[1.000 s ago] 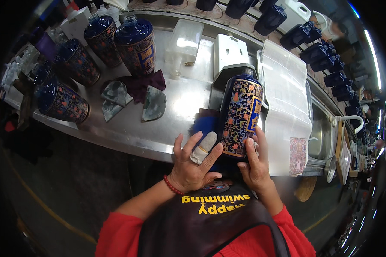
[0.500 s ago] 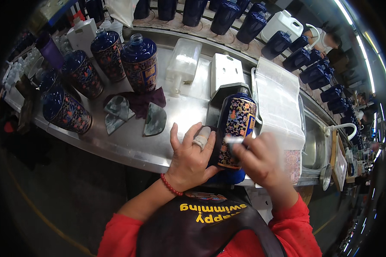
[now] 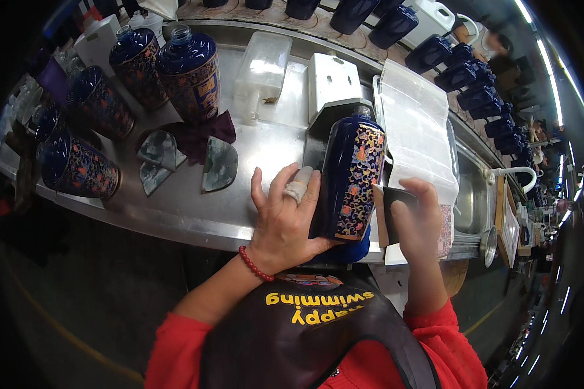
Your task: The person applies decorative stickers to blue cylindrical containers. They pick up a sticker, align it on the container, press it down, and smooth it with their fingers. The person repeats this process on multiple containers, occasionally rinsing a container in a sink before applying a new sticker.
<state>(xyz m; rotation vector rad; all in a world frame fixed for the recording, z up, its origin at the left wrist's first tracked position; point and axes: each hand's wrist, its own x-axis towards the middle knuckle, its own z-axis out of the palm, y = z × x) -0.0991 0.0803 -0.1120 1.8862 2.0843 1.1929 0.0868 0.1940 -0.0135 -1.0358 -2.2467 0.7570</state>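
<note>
A dark blue bottle [image 3: 352, 178] with a colourful floral decal leans back on its rest, neck pointing away from me. My left hand [image 3: 284, 217] steadies it, thumb at the base and index finger along the left side, the other fingers spread. One finger wears a whitish wrap. In my right hand [image 3: 416, 217], slightly blurred, is a dark flat scraper [image 3: 396, 200] with a tan edge, pinched between thumb and fingers. It is just off the bottle's right side. Blue cloth [image 3: 350, 251] shows under the bottle's base.
Several decorated bottles [image 3: 189, 74] stand at left. Marbled scraper pieces [image 3: 219, 165] lie near purple cloth [image 3: 198, 139]. Behind are a clear container [image 3: 261, 71] and a white block [image 3: 334, 81]. White sheets [image 3: 415, 117] lie right, beside a sink [image 3: 472, 211]. Plain blue bottles [image 3: 396, 27] line the back.
The bottle has turned, so its blue and gold panel no longer shows. My right hand has moved from the bottle's front to its right side, and the scraper now shows broadside.
</note>
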